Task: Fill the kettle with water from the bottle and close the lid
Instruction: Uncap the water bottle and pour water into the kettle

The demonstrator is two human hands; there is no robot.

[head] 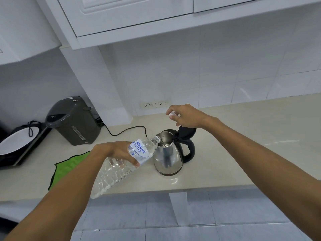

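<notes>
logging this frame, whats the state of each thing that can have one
kettle: upright on the counter, lid open
bottle: uncapped, tilted, mouth at the kettle's opening
bottle cap: off, held in right hand
left hand: gripping the bottle
green cloth: lying flat
wall sockets: nothing plugged in

I am standing in a home kitchen, looking down at a pale tabletop [243, 129] running along a white tiled wall [217, 75] under white wall cupboards [132, 14]. Twin wall sockets [155, 103] are sitting just above the tabletop, and a grey electric hot-water dispenser [74, 120], a steel kettle [169, 153] and a green cloth [69, 167] are resting on it.
</notes>
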